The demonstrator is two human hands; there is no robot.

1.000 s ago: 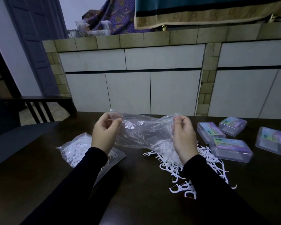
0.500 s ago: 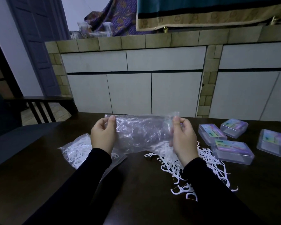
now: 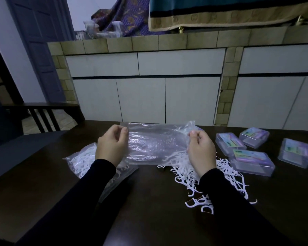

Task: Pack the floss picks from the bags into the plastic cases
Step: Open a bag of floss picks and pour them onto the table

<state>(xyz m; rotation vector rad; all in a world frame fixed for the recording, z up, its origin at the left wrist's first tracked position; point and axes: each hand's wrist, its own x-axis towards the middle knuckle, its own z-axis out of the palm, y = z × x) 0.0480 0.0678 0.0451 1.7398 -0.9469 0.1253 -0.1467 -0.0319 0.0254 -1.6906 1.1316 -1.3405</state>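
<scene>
Left hand & right hand each pinch an end of the clear plastic bag, above loose white floss picks. 4 shut plastic cases at right; labels too blurry to read. 2nd bag of picks lies left on the table.

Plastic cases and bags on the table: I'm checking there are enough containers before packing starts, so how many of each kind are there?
Plastic cases: 4, closed, on the right
Plastic bags: 2, one emptied bag held up by the left hand and the right hand, one bag with floss picks lying on the left
Total: 6
</scene>
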